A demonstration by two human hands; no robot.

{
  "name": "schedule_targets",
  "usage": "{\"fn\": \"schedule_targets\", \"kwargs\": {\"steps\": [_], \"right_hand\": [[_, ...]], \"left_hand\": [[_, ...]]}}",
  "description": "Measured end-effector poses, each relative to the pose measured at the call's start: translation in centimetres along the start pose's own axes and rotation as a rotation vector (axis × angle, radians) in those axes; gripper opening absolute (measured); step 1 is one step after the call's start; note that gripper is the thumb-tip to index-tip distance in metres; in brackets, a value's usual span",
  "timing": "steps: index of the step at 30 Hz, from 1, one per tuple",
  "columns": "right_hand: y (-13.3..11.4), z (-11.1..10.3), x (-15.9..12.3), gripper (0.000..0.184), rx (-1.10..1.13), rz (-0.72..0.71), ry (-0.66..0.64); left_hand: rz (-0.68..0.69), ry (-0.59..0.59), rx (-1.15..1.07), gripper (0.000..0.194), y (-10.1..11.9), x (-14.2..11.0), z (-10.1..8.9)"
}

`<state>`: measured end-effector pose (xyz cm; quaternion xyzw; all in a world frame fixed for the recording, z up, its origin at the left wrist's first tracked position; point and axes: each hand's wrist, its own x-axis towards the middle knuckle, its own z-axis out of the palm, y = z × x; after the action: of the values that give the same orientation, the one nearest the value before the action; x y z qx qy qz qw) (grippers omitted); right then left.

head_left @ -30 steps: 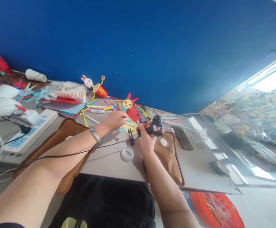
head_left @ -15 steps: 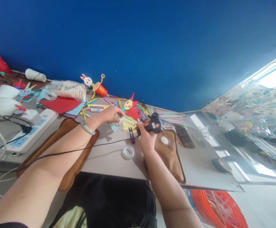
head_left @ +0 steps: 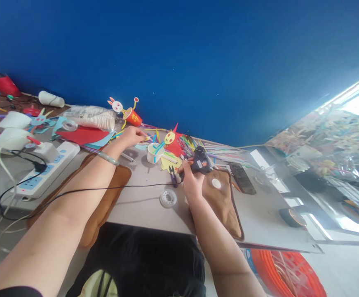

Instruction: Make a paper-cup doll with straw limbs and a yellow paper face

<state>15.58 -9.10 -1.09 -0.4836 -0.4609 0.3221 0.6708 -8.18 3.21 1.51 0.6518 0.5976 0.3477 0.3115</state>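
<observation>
My right hand (head_left: 192,181) is closed round a black hot-glue gun (head_left: 199,160), its nozzle pointing towards a yellow paper shape and a small white paper cup (head_left: 152,153) with blue strips on it. The cup stands free on the grey table (head_left: 142,206). A yellow-faced, red paper figure (head_left: 170,139) rises just behind it. My left hand (head_left: 132,135), a pale bangle on its wrist, reaches past the cup to the coloured straws (head_left: 154,134) by the blue wall. Its fingers are curled; what they pinch is too small to name.
A white power strip (head_left: 45,168) with cables lies left. There is a clear tape roll (head_left: 167,198) near the front edge, brown pads (head_left: 221,202) either side, purple snips (head_left: 173,176), stacked paper cups (head_left: 92,119), red paper (head_left: 80,134), a red-cup rabbit (head_left: 132,116), a dark phone (head_left: 242,178) and an orange basket (head_left: 287,272) below.
My left hand has let go of the white cup and moved left and back to the straws. The cup now stands alone. My right hand stays on the glue gun.
</observation>
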Motion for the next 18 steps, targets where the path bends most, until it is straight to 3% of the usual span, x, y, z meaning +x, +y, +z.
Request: {"fn": "schedule_targets", "kwargs": {"steps": [4, 7, 18], "right_hand": [[-0.1, 0.2, 0.0, 0.030, 0.059, 0.034, 0.001], [-0.2, 0.3, 0.0, 0.035, 0.061, 0.047, 0.009], [-0.3, 0.2, -0.1, 0.033, -0.065, 0.085, -0.069]], "left_hand": [[-0.050, -0.154, -0.040, 0.012, -1.3, 0.9, 1.4], [-0.013, -0.240, -0.069, 0.022, -1.5, 1.0, 2.1], [-0.068, -0.403, -0.057, 0.034, -0.9, 0.7, 1.7]]}}
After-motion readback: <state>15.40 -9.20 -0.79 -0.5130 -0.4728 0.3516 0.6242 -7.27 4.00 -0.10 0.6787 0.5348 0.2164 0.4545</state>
